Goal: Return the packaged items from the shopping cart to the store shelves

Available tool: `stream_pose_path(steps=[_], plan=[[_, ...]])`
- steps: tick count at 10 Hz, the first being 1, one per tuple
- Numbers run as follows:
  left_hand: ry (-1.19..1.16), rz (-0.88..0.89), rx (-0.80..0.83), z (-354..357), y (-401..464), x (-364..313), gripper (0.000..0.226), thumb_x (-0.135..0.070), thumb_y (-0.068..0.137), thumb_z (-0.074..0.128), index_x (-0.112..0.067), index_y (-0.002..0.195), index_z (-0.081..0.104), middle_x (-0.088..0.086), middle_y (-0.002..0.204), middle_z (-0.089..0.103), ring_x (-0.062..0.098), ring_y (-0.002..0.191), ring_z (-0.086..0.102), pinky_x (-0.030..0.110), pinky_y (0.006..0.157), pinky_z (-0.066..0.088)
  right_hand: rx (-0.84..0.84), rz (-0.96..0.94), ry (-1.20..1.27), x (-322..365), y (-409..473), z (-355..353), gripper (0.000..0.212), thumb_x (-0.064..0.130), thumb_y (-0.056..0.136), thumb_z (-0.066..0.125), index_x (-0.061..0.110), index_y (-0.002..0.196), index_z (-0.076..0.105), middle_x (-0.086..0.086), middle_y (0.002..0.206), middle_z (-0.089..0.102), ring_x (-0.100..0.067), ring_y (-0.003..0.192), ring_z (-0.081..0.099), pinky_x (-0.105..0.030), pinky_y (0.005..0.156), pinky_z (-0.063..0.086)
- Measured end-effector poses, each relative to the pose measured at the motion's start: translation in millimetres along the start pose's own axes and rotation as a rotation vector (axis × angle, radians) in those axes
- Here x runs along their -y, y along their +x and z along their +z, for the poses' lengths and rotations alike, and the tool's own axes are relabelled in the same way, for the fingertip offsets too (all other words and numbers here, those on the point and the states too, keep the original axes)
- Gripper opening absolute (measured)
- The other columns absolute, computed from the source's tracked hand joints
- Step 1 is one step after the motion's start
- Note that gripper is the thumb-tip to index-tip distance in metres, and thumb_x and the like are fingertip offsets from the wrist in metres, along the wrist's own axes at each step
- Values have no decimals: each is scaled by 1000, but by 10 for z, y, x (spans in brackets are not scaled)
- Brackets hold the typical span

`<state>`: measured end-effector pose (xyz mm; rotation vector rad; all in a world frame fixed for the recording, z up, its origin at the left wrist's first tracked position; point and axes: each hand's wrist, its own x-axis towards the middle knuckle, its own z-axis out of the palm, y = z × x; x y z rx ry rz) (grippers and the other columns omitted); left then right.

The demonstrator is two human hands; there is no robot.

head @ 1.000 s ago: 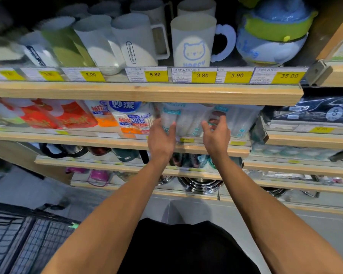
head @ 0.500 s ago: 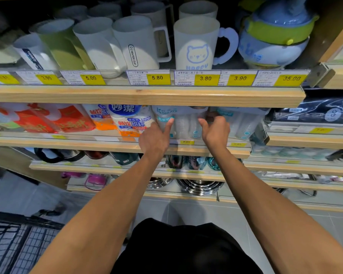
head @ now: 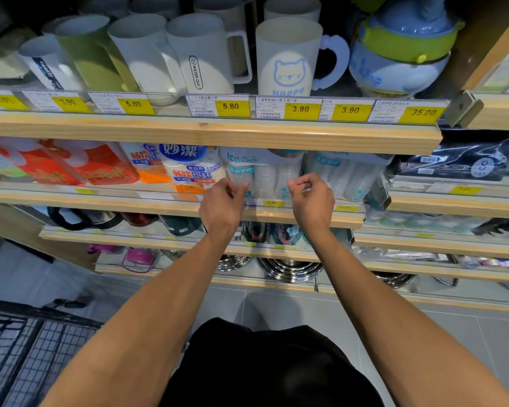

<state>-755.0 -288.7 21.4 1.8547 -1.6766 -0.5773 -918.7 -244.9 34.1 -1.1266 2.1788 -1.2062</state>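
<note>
- Centre of the frame: a clear pack of plastic cups (head: 263, 174) with teal print sits on the second wooden shelf (head: 171, 205) from the top, tucked under the shelf above.
- Left hand (head: 222, 205) is just in front of the pack's lower left corner, fingers loosely curled. It doesn't look like it's got hold of anything, though the fingertips are right up against the wrapper so contact is hard to call.
- Right hand (head: 312, 201) is at the pack's lower right, fingers curled in too, thumb and forefinger close together. Nothing clearly pinched in there as far as I can see.
- Both forearms reach up from the bottom of the frame, over a black shirt (head: 271, 368).
- Left of the clear pack: a paper cup pack (head: 193, 168) with a blue and orange label, touching it. Further left are red packs (head: 71, 164).
- Right of it is another clear cup pack (head: 347, 174).
- Top shelf: a row of plastic mugs, one with a blue bear face (head: 288, 60), and yellow price tags (head: 231, 106) along the edge.
- Upper right: a blue and green kids' pot thing (head: 400, 45).
- Lower left corner: black wire shopping cart (head: 27, 353) on the grey tile floor.
- Lower shelves hold steel bowls (head: 288, 270), partly hidden by the arms.
</note>
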Motion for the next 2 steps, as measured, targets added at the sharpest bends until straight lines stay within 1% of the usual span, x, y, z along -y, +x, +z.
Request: stream_pose_path(steps=[1,2], plan=[[-74,4,125,-99,-73,140,39,-52,93,55,-18,77,61,-3,67,63,21,67,62,34,62,48,-9,-114,-15,154,-256,158,28,36,95,60,12,81,64,-1,72,68,-23,67,61,-32,59,43],[-397,-262,368,-368,-135,258,35,-42,99,54,-10,92,68,6,80,67,22,72,64,35,71,50,80,-133,-37,369,-396,357,36,39,99,53,12,78,62,-4,68,65,-25,64,59,-29,55,36]])
